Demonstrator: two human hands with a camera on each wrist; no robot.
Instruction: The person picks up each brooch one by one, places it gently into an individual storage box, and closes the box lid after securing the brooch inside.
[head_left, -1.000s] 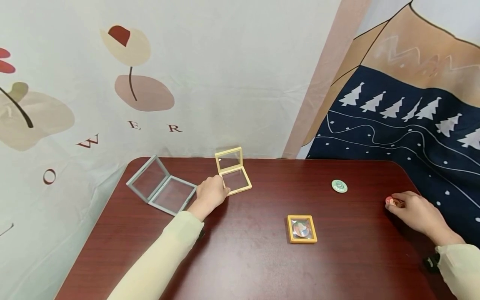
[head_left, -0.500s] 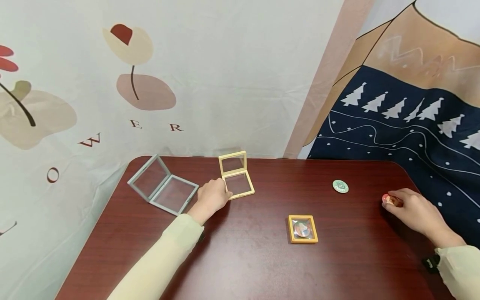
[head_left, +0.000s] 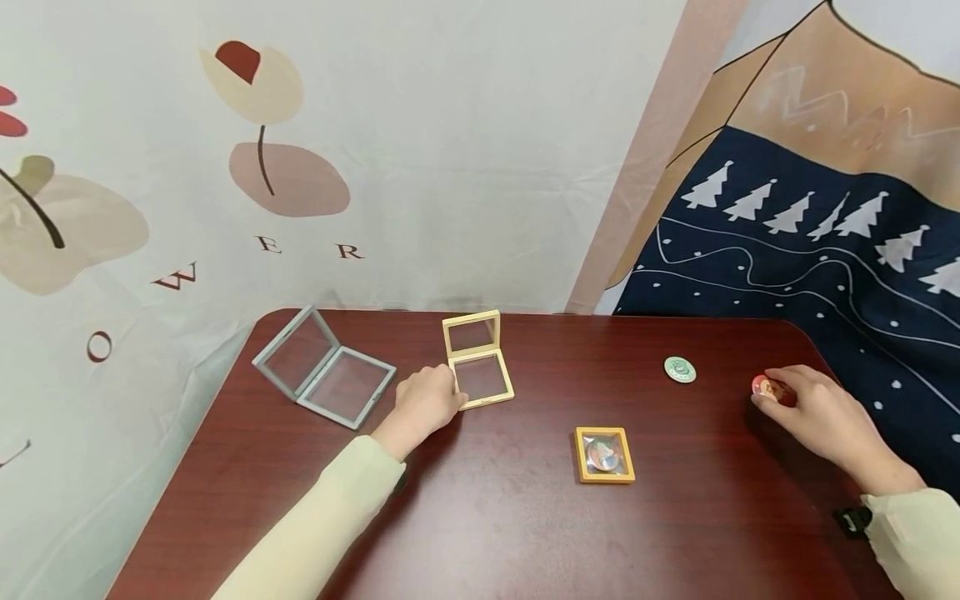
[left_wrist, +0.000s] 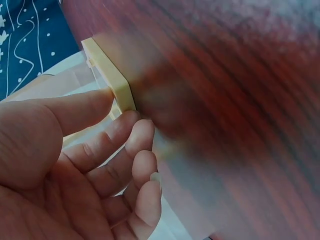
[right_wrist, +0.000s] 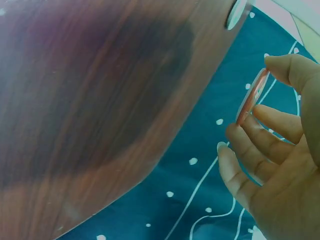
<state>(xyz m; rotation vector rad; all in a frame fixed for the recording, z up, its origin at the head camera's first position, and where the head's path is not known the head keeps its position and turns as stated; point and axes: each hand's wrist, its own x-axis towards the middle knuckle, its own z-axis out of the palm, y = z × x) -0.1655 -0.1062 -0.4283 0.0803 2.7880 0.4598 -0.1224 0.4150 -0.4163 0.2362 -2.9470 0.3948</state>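
Note:
My left hand (head_left: 427, 400) pinches the near left corner of a pale yellow hinged display frame (head_left: 491, 406) between thumb and forefinger. That frame stands open, its clear-film lid raised at the back; in the left wrist view its edge (left_wrist: 112, 75) shows at my fingertips. Over the table's right side, my right hand (head_left: 825, 417) holds a round red-and-brown badge (head_left: 767, 387) by its rim. The right wrist view has this badge (right_wrist: 252, 97) edge-on between thumb and fingers, above the tabletop. A green round badge (head_left: 680, 370) lies to the left of the right hand.
Left of my left hand lies a grey hinged frame (head_left: 360, 419), open, lid tilted back. An orange-yellow frame (head_left: 604, 479), closed with a round badge inside, lies near the middle of the dark red table (head_left: 510, 517). A printed curtain (head_left: 465, 167) hangs behind the table.
The left hand and the pale yellow frame have shifted slightly toward me and to the right. My right hand has moved a little left with the red-and-brown badge.

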